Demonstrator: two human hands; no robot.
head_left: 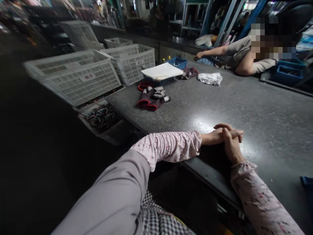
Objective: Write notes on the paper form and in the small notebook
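My left hand reaches in from the left over the near edge of the grey table. My right hand meets it there, and the two are clasped, fingers pressed together and crossing over one another. No object shows in either hand. Pink patterned sleeve covers reach both wrists. Farther up the table lie dark gloves with red cuffs, well away from my hands. Beyond them white sheets rest on a blue tray, beside another dark glove and a crumpled white glove or cloth.
Large white plastic crates stand left of the table, with a lower crate of dark cables. Across the table a person leans on their arms. Blue bins sit at the far right, and a blue edge shows at the near right.
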